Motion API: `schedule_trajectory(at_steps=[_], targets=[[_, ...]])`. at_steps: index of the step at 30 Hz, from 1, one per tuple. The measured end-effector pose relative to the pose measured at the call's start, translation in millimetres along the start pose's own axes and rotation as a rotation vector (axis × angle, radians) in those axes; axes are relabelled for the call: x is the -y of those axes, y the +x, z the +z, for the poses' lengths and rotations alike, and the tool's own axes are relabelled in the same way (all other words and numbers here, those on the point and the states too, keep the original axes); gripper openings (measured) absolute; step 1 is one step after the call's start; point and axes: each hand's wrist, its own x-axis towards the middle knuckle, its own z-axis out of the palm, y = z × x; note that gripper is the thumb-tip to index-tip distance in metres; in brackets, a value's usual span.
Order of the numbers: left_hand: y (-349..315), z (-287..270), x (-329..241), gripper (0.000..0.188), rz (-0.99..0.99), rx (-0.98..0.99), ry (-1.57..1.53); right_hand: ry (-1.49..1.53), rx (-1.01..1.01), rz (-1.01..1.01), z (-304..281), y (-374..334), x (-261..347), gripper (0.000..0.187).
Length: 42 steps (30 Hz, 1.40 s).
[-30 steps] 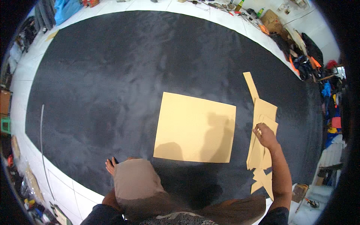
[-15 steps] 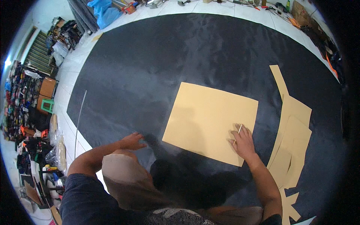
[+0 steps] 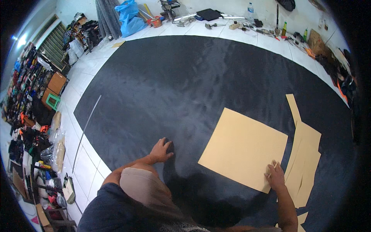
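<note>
A large rectangular sheet of tan card (image 3: pixel 241 145) lies flat on a wide black sheet of material (image 3: pixel 154 81). My right hand (image 3: pixel 276 178) rests at the card's near right edge, a thin pale pen-like stick (image 3: pixel 273 166) held between its fingers. Its exact kind is too small to make out. To the left of the card, my left hand (image 3: pixel 159 151) touches the black sheet with fingers spread and nothing held. Cut tan card pieces (image 3: pixel 307 154), partly overlapping, lie just right of my right hand, with a narrow strip reaching away from me.
A long thin metal ruler (image 3: pixel 88 129) lies across the sheet's left edge onto white floor tiles (image 3: pixel 87 154). Tools and bottles line the far wall, near a blue bag (image 3: pixel 131 19). Piled goods and a green stool (image 3: pixel 53 101) stand at left.
The view has tilted upward, showing more of the far wall. The card has shifted right, nearer the cut pieces, with my right hand on it. My left hand has moved forward and right.
</note>
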Motion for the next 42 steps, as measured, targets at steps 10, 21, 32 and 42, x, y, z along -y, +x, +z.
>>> schedule_trajectory(at_steps=[10,21,32,42], targets=[[11.1,-7.7,-14.3,0.067,-0.14,-0.045,-0.181,0.092,0.065,0.114,-25.7,-13.3,1.0,0.044],[7.1,24.7,-40.0,0.066,0.226,-0.168,-0.167,0.169,0.154,0.017,-24.8,28.6,61.7,0.044],[8.2,34.9,-37.3,0.067,0.274,-0.212,-0.104,0.169,0.234,-0.023,-31.7,27.4,80.3,0.047],[-50.7,54.8,-20.2,0.075,-0.197,-0.436,-0.13,0.195,0.122,0.038,-26.9,7.3,51.4,0.038]])
